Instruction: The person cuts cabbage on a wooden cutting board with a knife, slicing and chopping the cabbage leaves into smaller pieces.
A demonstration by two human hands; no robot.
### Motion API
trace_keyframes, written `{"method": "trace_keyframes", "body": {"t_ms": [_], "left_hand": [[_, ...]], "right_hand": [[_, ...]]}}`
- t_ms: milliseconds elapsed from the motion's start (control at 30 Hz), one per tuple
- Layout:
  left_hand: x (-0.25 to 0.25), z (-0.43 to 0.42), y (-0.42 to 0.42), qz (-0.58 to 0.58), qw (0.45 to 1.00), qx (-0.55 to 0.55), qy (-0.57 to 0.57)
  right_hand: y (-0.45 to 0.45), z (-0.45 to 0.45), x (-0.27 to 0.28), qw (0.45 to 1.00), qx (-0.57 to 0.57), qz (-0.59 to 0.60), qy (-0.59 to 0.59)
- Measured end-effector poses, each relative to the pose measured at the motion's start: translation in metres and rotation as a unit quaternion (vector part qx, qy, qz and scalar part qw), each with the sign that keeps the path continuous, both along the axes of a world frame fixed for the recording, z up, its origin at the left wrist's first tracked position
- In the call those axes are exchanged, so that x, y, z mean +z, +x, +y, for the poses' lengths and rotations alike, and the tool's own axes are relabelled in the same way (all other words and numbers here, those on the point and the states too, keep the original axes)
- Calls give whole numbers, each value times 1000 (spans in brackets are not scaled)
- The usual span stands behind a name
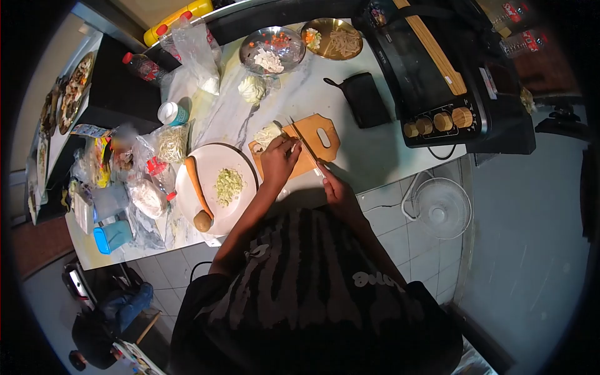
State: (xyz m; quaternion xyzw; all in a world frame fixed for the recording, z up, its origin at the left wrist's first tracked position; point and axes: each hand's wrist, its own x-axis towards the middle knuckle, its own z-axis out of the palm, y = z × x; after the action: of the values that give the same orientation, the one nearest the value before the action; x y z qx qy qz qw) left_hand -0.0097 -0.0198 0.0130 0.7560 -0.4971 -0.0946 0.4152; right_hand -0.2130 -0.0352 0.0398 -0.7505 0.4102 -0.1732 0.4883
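Observation:
My right hand [336, 187] grips the pale handle of a knife [304, 143], whose blade lies slantwise over a wooden cutting board [327, 152]. On the left part of the board, my left hand [279, 164] has its fingers curled beside the blade, pressing a small pale piece of cabbage. Just beyond that hand sits a larger cut chunk of cabbage [267, 134]. To the left, a big white plate [186, 178] carries a heap of chopped pale green vegetable [229, 186] and a wooden pestle [199, 190].
At the back are two metal plates [242, 57] [358, 52] of cut food and a wrapped cabbage [251, 90]. A black pouch [364, 99] lies right, before a black stove [431, 75]. Bags, bottles and a blue-lidded container [112, 237] crowd the left. A fan [442, 208] stands below right.

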Motion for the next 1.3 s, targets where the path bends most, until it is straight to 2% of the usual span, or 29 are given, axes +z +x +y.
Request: {"method": "trace_keyframes", "body": {"t_ms": [267,367,467,567,667,733,833,933,1067,1167,1267,1300], "left_hand": [[4,-2,-1,41,999,11,-9],[6,-2,-1,33,999,14,21],[4,-2,-1,37,999,14,21],[4,-2,-1,59,998,14,30],[3,-4,1,41,999,16,26],[2,-3,0,32,999,19,34],[5,-3,-1,25,999,26,29],[6,-2,-1,11,1000,23,19],[4,-4,0,-3,1000,11,13],[8,-3,-1,-2,1000,6,19],[10,-4,-1,5,1000,9,5],[10,-3,0,10,1000,6,9]], "right_hand": [[0,-1,-6,1000,0,1,-8],[0,-3,-5,1000,0,11,-21],[-3,-5,-9,998,3,58,20],[-2,-5,-10,999,0,43,-31],[3,-4,-5,993,18,113,14],[5,-1,-9,993,9,88,-82],[4,1,-7,987,9,129,-96],[5,2,-7,987,1,104,-121],[9,-1,-3,983,4,156,-98],[6,-1,-15,988,5,109,-111],[3,0,-13,985,10,158,-71],[4,1,-18,988,-7,114,-107]]}}
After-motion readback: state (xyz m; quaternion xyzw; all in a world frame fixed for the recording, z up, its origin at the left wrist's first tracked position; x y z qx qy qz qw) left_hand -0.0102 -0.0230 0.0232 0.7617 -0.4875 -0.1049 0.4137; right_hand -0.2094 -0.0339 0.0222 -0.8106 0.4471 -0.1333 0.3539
